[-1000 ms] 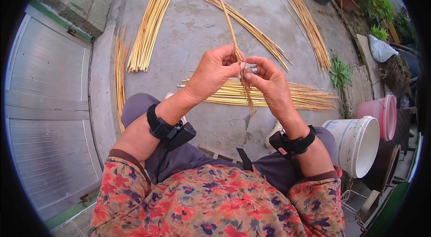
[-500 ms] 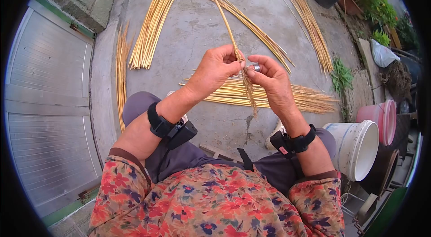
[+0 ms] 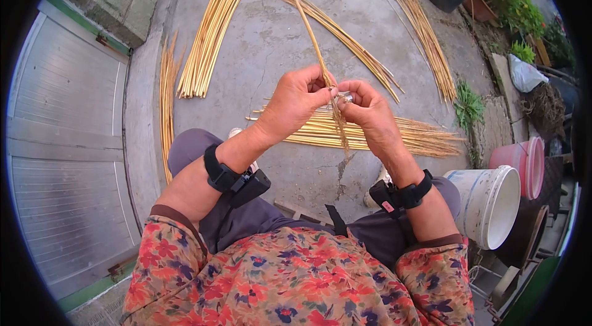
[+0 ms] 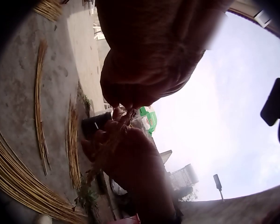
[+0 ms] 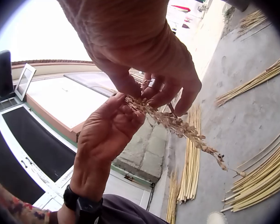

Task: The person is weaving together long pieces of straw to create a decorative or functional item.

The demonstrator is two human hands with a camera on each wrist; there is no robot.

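Note:
The left hand (image 3: 293, 101) pinches a long pale stalk (image 3: 304, 17) near its seed head, the bare stem rising up and away. Close beside it, the right hand (image 3: 372, 115) has thumb and fingers bent in at the head, pinching it, with something silvery at its fingers. The dry seed head (image 3: 340, 125) hangs down between the hands. In the right wrist view the seed head (image 5: 179, 127) trails from under the right hand (image 5: 135, 51), and a metal piece (image 5: 151, 83) shows among that hand's fingers. The left hand (image 5: 102, 133) meets it there.
On the concrete lie several stalk bundles: one just beyond the hands (image 3: 320, 128), one at upper left (image 3: 216, 30), others farther off (image 3: 351, 42). A white bucket (image 3: 481, 202) and a pink bucket (image 3: 524, 165) stand at the right, a metal door (image 3: 68, 141) at the left.
The right hand moved slightly away from the left at half a second ago and is now back close to it. The stalk's upper end has swung a little to the left.

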